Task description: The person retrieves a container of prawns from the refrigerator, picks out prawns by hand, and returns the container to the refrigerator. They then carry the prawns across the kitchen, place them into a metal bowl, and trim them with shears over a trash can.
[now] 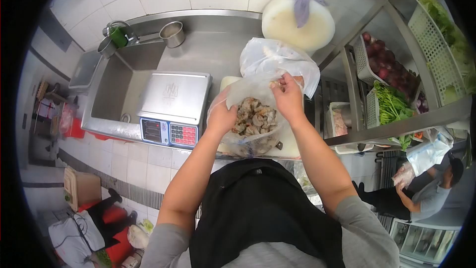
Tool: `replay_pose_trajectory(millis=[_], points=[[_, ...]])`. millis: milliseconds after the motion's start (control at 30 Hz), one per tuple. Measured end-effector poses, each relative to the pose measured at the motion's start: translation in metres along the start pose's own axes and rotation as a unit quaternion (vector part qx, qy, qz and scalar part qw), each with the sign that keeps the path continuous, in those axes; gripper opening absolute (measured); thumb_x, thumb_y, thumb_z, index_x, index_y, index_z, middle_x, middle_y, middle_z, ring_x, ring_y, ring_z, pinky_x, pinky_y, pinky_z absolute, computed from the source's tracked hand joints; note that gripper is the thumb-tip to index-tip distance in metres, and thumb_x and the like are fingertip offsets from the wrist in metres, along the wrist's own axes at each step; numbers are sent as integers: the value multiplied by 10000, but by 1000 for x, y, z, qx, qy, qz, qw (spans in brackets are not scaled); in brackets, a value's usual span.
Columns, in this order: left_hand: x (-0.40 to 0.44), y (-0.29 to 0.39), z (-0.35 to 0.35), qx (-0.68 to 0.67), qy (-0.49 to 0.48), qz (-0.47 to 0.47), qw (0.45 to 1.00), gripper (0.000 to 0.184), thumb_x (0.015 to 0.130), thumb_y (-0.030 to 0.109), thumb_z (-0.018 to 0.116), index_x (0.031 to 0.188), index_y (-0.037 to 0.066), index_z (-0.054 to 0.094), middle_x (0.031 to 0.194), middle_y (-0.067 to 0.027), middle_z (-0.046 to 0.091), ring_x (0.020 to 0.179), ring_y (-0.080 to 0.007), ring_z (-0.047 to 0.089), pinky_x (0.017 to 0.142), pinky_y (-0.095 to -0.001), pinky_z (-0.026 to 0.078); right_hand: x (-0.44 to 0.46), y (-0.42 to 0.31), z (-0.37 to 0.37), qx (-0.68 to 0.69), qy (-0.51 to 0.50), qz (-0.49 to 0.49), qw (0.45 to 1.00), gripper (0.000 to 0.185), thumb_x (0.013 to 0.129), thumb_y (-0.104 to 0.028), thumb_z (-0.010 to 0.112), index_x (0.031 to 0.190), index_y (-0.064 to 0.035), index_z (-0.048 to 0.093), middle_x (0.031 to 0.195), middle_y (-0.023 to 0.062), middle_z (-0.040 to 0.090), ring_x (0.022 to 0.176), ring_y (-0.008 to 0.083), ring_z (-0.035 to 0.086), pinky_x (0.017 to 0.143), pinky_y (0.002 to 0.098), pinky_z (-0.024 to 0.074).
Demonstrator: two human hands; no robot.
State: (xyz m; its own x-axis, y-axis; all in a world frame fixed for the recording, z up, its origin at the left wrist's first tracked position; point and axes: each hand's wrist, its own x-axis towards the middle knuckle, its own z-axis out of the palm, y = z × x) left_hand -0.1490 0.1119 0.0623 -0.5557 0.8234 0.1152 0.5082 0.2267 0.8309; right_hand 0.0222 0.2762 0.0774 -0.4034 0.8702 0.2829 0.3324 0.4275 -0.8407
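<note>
A clear plastic bag (258,146) with greyish shrimp-like pieces (255,116) inside rests on a white cutting board (292,141), its mouth spread wide. My left hand (222,115) grips the bag's left edge, fingers partly hidden by the plastic. At the bag's upper right rim, my right hand (287,94) is closed in a pinch on the plastic. Just behind it lies a second white plastic bag (277,59). To the left of my left hand stands a digital scale (174,98) with nothing on its plate.
A sink (130,89) and metal cup (172,34) are at the left. Behind stands a round white board (297,22) with a purple cloth (303,4). Shelves with vegetable baskets (369,64) line the right. Two other people (426,196) are nearby, lower right and lower left.
</note>
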Motion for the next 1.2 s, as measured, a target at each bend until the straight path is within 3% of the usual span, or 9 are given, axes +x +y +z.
replay_pose_trajectory(millis=[233, 433, 567, 633, 767, 833, 967, 1033, 1200], points=[[2, -1, -5, -27, -94, 7, 995, 612, 903, 136, 667, 1491, 73, 507, 1364, -225, 630, 1301, -395, 575, 1097, -427, 455, -36, 2, 15, -1, -101, 65, 993, 276, 921, -103, 725, 1165, 11, 669, 993, 88, 703, 872, 151, 669, 799, 311, 543], [-55, 14, -64, -150, -342, -2, 928, 528, 926, 181, 717, 1430, 89, 593, 1360, -219, 641, 1283, -349, 612, 1092, -410, 464, -52, -55, -26, -170, 108, -185, 962, 382, 831, -107, 772, 1202, -50, 701, 1030, 147, 706, 973, 318, 689, 864, 372, 554], [-83, 4, -82, 13, -213, 174, 961, 553, 808, 173, 826, 1328, 90, 658, 1504, -272, 471, 1409, -456, 444, 1147, -506, 395, -41, -57, -40, -381, 199, -220, 876, 292, 784, -153, 787, 1057, -66, 728, 1138, 128, 695, 1066, 349, 671, 928, 435, 529], [-92, -5, -81, 146, -134, 225, 954, 568, 774, 160, 852, 1308, 102, 670, 1564, -294, 385, 1450, -481, 379, 1172, -530, 359, -39, 8, -42, -325, 34, -140, 935, 269, 816, -154, 765, 1069, -71, 727, 1177, 158, 699, 1087, 350, 674, 913, 422, 534], [-95, -44, -56, 164, -162, 154, 961, 522, 745, 142, 864, 1238, 118, 691, 1605, -317, 278, 1471, -514, 314, 1182, -557, 327, -43, -24, -55, -176, 43, 8, 983, 171, 906, -145, 719, 1041, -40, 725, 983, 167, 747, 882, 318, 727, 788, 379, 559], [-91, -48, -51, 137, -155, 142, 968, 403, 757, 124, 845, 1130, 94, 697, 1598, -317, 297, 1439, -521, 355, 1164, -543, 357, -42, -37, -63, -141, 67, 17, 988, 153, 933, -145, 710, 1019, -19, 721, 881, 149, 742, 785, 276, 724, 742, 355, 556], [-78, -31, -49, 59, -206, 89, 973, 263, 814, 124, 789, 1053, 72, 692, 1249, -208, 633, 1151, -409, 627, 967, -461, 509, -46, -38, -77, -80, 46, 64, 994, 169, 914, -106, 723, 1048, -4, 709, 924, 129, 725, 822, 263, 708, 767, 341, 554], [-75, -18, -51, 46, -177, 130, 974, 248, 834, 117, 765, 1064, 69, 687, 1083, -158, 668, 1016, -370, 666, 884, -443, 531, -59, -41, -75, -244, 159, -118, 949, 229, 874, -80, 740, 1092, -27, 695, 1004, 131, 695, 902, 280, 691, 819, 352, 555], [-74, 14, -58, -50, -173, 139, 974, 346, 837, 58, 719, 1181, 78, 692, 1021, -109, 683, 781, -289, 641, 745, -380, 530, -85, -59, -60, -276, 121, -210, 930, 240, 857, -117, 741, 1083, -57, 691, 1123, 164, 659, 1126, 357, 625, 943, 458, 522]])
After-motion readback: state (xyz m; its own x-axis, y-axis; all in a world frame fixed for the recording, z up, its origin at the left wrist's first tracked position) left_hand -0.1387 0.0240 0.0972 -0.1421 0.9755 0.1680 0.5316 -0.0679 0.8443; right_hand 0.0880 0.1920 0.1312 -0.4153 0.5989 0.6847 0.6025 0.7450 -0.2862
